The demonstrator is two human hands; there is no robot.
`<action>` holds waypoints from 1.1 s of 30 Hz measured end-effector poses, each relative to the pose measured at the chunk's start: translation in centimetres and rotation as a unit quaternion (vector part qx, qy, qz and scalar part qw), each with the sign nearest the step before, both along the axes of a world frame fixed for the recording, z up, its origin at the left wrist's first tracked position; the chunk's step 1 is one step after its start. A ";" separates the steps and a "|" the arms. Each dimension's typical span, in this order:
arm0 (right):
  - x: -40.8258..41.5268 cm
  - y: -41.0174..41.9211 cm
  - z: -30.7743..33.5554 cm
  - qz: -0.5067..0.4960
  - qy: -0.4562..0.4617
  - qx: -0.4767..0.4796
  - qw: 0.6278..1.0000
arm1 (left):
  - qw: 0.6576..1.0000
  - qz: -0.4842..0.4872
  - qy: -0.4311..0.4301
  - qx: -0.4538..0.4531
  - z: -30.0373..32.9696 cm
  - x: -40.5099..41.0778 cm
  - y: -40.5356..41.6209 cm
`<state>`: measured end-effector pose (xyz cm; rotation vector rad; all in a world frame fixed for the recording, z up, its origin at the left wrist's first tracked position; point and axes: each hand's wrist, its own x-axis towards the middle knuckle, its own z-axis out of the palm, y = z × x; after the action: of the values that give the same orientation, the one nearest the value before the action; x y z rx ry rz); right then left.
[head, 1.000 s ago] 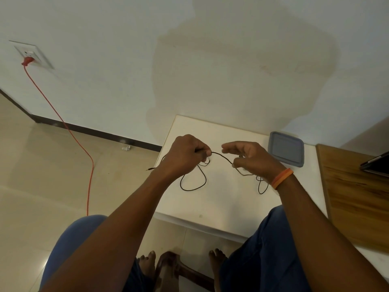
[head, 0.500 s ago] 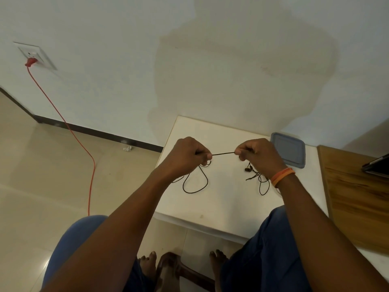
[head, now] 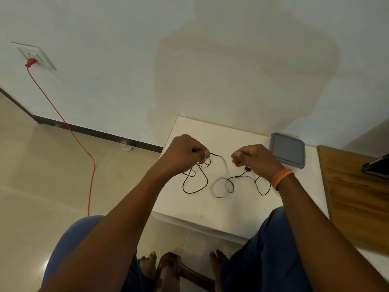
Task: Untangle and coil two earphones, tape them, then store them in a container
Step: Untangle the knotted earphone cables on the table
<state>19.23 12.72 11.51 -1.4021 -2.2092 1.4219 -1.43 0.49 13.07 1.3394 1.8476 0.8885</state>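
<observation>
Above the white table [head: 210, 218], the left hand [head: 185, 153] pinches the black earphone cable [head: 194, 191] in a narrow grip; the right hand [head: 255, 160] is curled — whether it holds cable, I cannot tell. Pulling hard could tighten the knot — loops cross near the middle.

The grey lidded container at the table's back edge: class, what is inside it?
Only the closed grey lid of the container shows, on the white table. The lid covers whatever is inside, so its contents cannot be seen.

Two hands [head: 185, 153] [head: 255, 160], one black earphone cable [head: 194, 191], one container [head: 287, 150]
</observation>
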 end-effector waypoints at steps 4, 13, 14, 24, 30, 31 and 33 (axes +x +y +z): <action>-2.1 -1.9 1.1 0.011 0.130 -0.091 0.987 | 1.000 -0.013 0.026 -0.008 0.2 0.8 0.2; -2.1 -1.6 1.0 0.064 0.057 0.041 0.995 | 1.000 -0.008 0.001 -0.004 0.2 0.3 0.0; -1.7 -1.0 1.0 0.059 0.033 0.067 0.995 | 1.000 -0.006 0.007 -0.008 0.2 0.2 0.0; 1.0 1.9 -0.8 -0.049 -0.097 0.189 0.976 | 0.999 0.022 -0.014 -0.021 -0.2 -0.6 -0.1; -1.5 -1.6 0.8 0.014 0.037 0.055 0.998 | 0.994 0.019 -0.103 -0.012 -0.2 0.1 0.1; -2.2 -2.4 1.2 0.019 0.086 0.009 0.996 | 0.994 0.019 -0.110 -0.008 -0.2 0.2 0.1; -3.2 -3.6 1.5 0.040 0.137 -0.040 0.989 | 0.994 0.020 -0.112 -0.001 -0.2 0.3 0.3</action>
<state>16.00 9.12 13.04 -1.0731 -2.0737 1.6354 -1.16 0.78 12.87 1.1531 1.7072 1.0134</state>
